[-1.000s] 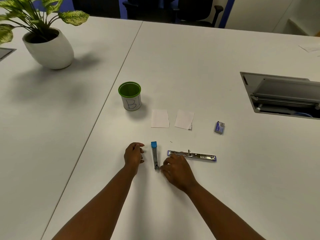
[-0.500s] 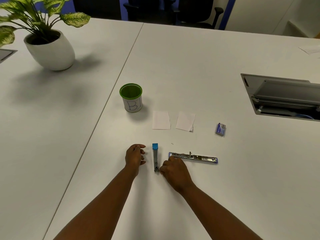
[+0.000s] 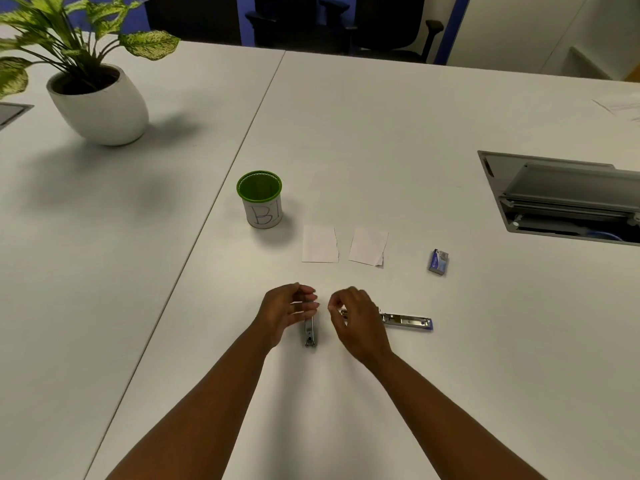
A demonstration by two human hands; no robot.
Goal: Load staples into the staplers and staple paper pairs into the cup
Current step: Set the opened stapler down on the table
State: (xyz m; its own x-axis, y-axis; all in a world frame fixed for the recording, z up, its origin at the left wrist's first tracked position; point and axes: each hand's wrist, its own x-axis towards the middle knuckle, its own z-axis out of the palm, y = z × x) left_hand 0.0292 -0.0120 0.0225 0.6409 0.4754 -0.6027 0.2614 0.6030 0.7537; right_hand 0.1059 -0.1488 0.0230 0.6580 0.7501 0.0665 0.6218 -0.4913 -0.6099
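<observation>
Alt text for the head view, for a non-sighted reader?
Two bare hands, left hand and right hand, hover over two staplers on a white table. Beyond lie two paper slips, a green-rimmed cup and a staple box.

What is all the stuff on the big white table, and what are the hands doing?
white table: one, white, under everything
green-rimmed cup marked B1: one, green and white, left of the papers
white paper squares: two, white, side by side beyond the hands
small blue staple box: one, blue, right of the papers
small silver stapler: one, silver, partly under the left hand
long opened silver stapler with blue end: one, silver and blue, partly behind the right hand
potted plant in round white pot: one, green and white, far left
grey open cable hatch: one, grey, far right
left hand: one, curled over the small stapler
right hand: one, fingers curled, apparently holding nothing
</observation>
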